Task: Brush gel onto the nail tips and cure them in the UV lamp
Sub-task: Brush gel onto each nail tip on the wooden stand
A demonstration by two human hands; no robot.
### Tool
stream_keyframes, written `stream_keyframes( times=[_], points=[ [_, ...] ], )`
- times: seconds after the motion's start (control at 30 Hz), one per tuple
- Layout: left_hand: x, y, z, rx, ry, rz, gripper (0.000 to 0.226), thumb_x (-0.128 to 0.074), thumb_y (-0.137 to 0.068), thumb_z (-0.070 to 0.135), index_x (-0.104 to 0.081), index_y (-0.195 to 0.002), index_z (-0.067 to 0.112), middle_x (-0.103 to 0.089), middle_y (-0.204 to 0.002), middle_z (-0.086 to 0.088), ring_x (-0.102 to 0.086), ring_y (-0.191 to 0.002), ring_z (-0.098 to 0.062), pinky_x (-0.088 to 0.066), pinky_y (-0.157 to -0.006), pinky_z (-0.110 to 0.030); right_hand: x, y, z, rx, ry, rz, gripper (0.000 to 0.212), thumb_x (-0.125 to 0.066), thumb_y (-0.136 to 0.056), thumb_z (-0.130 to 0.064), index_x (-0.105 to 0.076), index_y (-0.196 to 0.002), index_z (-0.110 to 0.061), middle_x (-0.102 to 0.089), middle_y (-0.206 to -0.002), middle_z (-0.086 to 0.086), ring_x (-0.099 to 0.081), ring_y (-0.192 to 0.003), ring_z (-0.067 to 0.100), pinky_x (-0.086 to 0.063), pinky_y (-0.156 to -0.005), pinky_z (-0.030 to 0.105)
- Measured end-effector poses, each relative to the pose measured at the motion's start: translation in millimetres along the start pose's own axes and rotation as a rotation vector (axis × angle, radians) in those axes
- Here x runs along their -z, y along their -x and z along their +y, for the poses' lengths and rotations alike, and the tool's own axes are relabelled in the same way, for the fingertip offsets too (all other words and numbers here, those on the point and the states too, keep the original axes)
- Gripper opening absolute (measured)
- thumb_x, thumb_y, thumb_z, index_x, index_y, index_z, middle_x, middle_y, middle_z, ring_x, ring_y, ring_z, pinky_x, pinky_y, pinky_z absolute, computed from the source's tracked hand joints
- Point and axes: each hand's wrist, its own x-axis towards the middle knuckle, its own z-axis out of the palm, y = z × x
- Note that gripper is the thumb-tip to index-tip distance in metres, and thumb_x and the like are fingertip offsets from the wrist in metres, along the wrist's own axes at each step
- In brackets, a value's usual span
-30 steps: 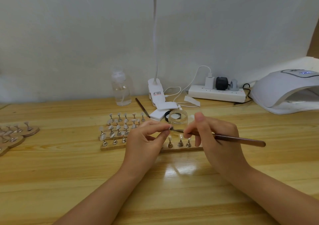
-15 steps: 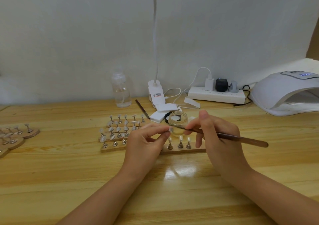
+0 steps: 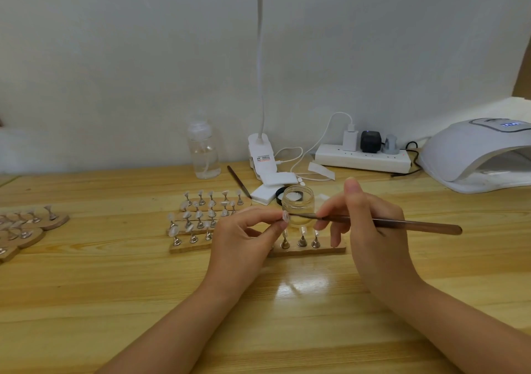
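3 nail tips on metal pegs show on the nearest wooden strip (image 3: 309, 249), the rest of it hidden behind the left hand (image 3: 244, 235). 3 more wooden strips (image 3: 189, 246) of pegged nail tips lie just to the left, and further round stands (image 3: 37, 224) sit at the tabletop's (image 3: 115, 302) left edge. 1 open glass jar of gel (image 3: 298, 205) stands just behind the nearest strip, with 1 spare brush (image 3: 239, 181), white pads, 1 clear bottle (image 3: 203, 152), the clip lamp and a power strip (image 3: 363, 159) beyond. 1 UV lamp (image 3: 474, 155) sits far right, well apart. Left fingers pinch 1 nail tip (image 3: 285, 216) in front of the jar. Right hand (image 3: 370, 224) pinches the brush (image 3: 388, 223), its bristle end touching that tip.
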Motion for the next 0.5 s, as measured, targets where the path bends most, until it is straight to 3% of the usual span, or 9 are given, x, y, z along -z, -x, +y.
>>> stream_keyframes(
  times=[0.17, 0.23, 0.4, 0.5],
  points=[
    [-0.1, 1.1, -0.8, -0.016, -0.007, 0.027, 0.028, -0.075, -0.069, 0.008, -0.066, -0.063, 0.034, -0.067, -0.076, 0.017, -0.062, -0.076, -0.007, -0.053, -0.064, -0.041, 1.6, -0.6, 0.7, 0.020, 0.003, 0.042, 0.044, -0.036, -0.090, -0.035, -0.065, -0.062, -0.015, -0.064, -0.055, 0.002, -0.049, -0.039, 0.009, -0.041, -0.046, 0.013],
    [0.4, 1.4, -0.9, -0.017, -0.015, 0.034, 0.028, -0.075, -0.069, 0.009, -0.065, -0.061, 0.033, -0.065, -0.077, 0.016, -0.062, -0.075, -0.009, -0.053, -0.064, -0.044, 1.7, -0.7, 1.0, 0.034, 0.008, 0.053, 0.044, -0.036, -0.090, -0.033, -0.065, -0.063, -0.015, -0.064, -0.056, 0.002, -0.049, -0.040, 0.009, -0.041, -0.046, 0.011],
    [-0.4, 1.1, -1.6, -0.027, -0.016, 0.028, 0.025, -0.074, -0.070, 0.007, -0.064, -0.061, 0.028, -0.065, -0.079, 0.011, -0.061, -0.072, -0.006, -0.054, -0.059, -0.030, 1.1, 0.8, 1.4, 0.112, 0.071, 0.006, 0.041, -0.040, -0.091, -0.037, -0.064, -0.065, -0.017, -0.065, -0.063, 0.002, -0.053, -0.046, 0.006, -0.040, -0.050, 0.009],
    [-1.1, 0.7, -1.4, -0.005, -0.007, 0.027, 0.025, -0.074, -0.072, 0.006, -0.064, -0.061, 0.026, -0.066, -0.076, 0.009, -0.060, -0.065, -0.001, -0.049, -0.053, -0.019, 0.8, 2.4, 0.8, 0.128, 0.066, -0.005, 0.043, -0.035, -0.087, -0.042, -0.063, -0.064, -0.020, -0.065, -0.062, 0.003, -0.052, -0.044, 0.010, -0.042, -0.046, 0.017]
  ],
)
